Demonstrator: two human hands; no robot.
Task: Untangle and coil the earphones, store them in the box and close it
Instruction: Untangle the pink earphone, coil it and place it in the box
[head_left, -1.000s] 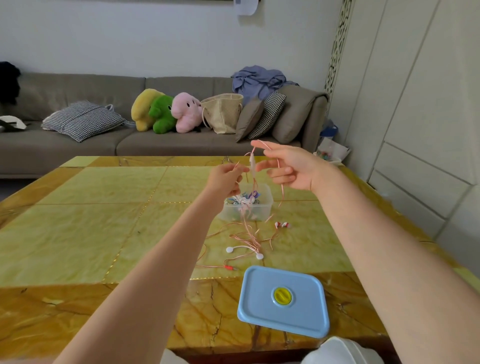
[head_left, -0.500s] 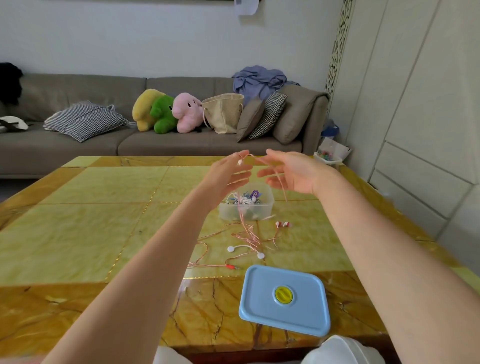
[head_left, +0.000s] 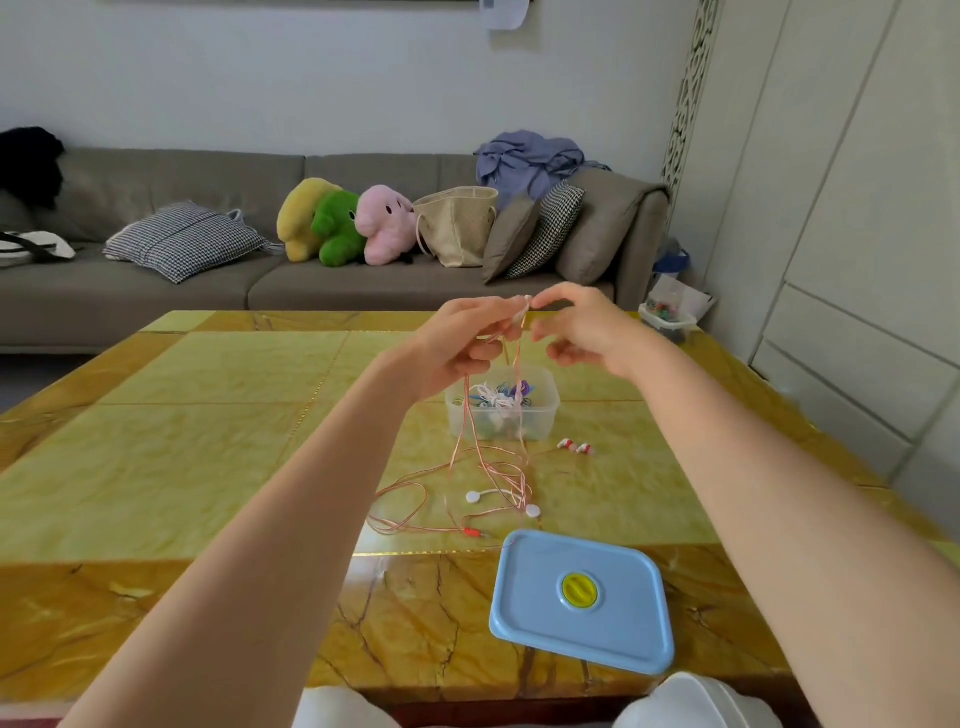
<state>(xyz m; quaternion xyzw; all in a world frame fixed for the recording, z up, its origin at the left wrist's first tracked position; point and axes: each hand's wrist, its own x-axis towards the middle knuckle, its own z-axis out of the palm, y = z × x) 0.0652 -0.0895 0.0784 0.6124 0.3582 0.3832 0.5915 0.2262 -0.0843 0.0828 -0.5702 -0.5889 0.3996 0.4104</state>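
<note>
Both hands, left hand (head_left: 457, 345) and right hand (head_left: 582, 327), pinch the pink earphone cord (head_left: 511, 415) together above the clear box (head_left: 503, 410). Its loops trail onto the near table (head_left: 156, 441). Light and limp, it likely snags; better gripped near the tangle.

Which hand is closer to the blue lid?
Right, by a small margin. The right hand is raised almost straight above and beyond the lid; the left hand is raised at similar height but further to the left. Neither touches it.
</note>
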